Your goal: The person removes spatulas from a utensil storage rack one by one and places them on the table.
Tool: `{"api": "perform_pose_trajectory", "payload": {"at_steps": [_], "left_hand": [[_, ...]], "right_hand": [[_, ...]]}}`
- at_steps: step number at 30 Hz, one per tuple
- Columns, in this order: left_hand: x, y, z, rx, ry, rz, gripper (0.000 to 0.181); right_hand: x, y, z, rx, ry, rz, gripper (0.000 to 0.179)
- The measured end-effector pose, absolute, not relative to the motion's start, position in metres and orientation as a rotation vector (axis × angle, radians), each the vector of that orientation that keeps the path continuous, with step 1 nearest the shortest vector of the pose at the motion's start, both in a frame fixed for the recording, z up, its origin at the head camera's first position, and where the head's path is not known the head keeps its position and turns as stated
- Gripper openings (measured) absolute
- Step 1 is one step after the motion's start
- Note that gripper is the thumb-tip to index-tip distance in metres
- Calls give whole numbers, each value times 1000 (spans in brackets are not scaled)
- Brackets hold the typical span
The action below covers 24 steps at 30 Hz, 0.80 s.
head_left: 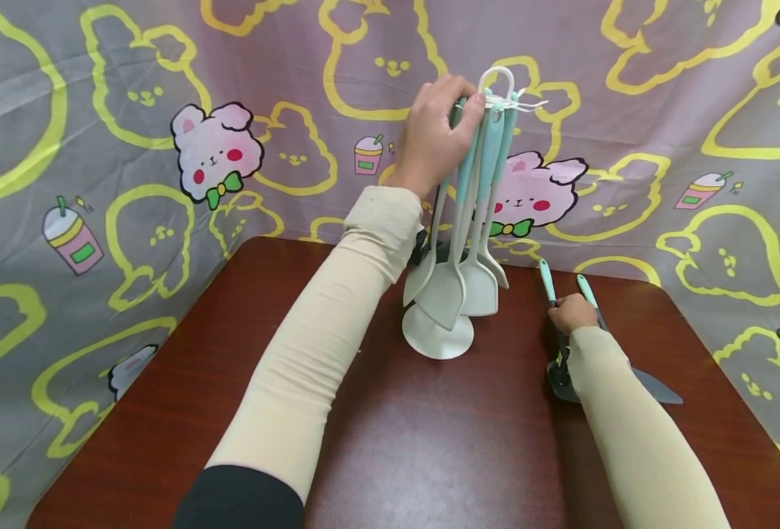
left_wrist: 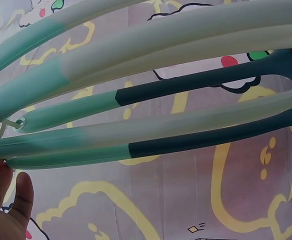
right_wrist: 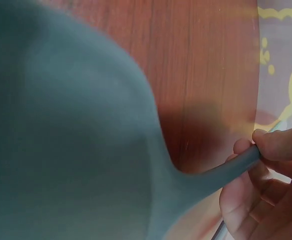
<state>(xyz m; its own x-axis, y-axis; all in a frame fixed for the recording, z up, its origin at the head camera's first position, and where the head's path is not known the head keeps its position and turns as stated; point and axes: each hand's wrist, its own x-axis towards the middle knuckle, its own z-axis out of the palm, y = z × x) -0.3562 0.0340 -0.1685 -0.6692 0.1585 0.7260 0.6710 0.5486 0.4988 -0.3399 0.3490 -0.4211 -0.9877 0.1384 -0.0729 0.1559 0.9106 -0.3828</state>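
A white stand (head_left: 438, 338) carries several pale utensils (head_left: 444, 297) with mint handles, hanging from hooks below its top loop. My left hand (head_left: 439, 128) is at the top of the stand. In the left wrist view, its fingers pinch the end of a dark utensil's mint handle (left_wrist: 71, 157), beside another dark-shafted utensil (left_wrist: 185, 82). The dark utensils' heads are mostly hidden. My right hand (head_left: 573, 314) is low at the right side, pinching the shaft of a dark broad-headed utensil (right_wrist: 96, 130). A second mint-handled utensil (head_left: 586, 288) lies close beside it.
The brown table (head_left: 430, 433) has its back edge against a patterned cloth (head_left: 284, 66). More cloth hangs at the left and right. A dark blade (head_left: 657, 386) shows past my right forearm on the table.
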Motion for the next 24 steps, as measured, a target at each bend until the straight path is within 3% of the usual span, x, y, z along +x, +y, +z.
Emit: {"api": "perform_pose_trajectory", "payload": {"at_steps": [17, 24], "left_hand": [[-355, 35, -169, -655, -2162, -1049, 21], [-355, 35, -169, -668, -2158, -1051, 22]], "right_hand": [[-343, 359, -427, 232, 2982, -575, 44], [-341, 361, -427, 273, 2929, -632, 38]]}}
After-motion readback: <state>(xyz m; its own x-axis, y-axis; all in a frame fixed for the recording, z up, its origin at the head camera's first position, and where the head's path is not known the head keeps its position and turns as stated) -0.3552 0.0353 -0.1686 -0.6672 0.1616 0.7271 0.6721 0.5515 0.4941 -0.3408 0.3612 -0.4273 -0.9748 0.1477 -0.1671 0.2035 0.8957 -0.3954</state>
